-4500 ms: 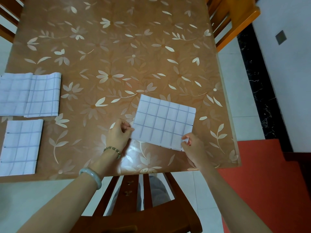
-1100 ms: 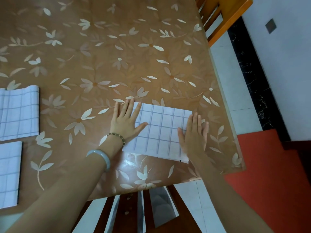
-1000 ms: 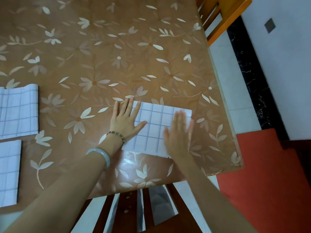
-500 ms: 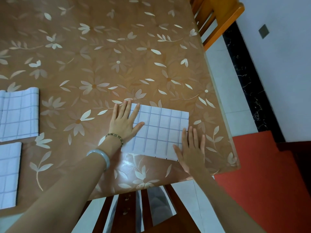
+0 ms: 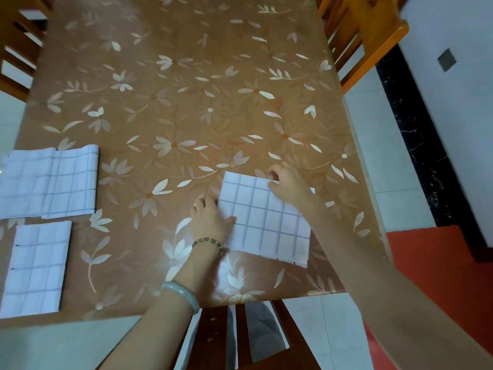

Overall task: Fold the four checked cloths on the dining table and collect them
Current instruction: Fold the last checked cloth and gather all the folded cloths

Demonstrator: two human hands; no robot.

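A folded white checked cloth [image 5: 266,225] lies near the table's front right corner. My left hand [image 5: 210,220] is at its left edge, fingers curled at the edge and thumb on top of the cloth. Reaching across the cloth, my right hand [image 5: 289,186] pinches its far edge with curled fingers. At the table's left edge two more checked cloths [image 5: 50,182] lie side by side, overlapping. A smaller folded checked cloth [image 5: 37,265] lies just in front of them.
The table [image 5: 186,102] has a brown cover with a pale flower print. Wooden chairs stand at the far right [image 5: 368,36], at the far left [image 5: 18,44] and under the near edge [image 5: 240,340]. A red floor area [image 5: 440,263] lies to the right.
Both hands lay flat on the cloth. Now their fingers curl at its edges, and my right hand has moved from the near right corner to the far edge.
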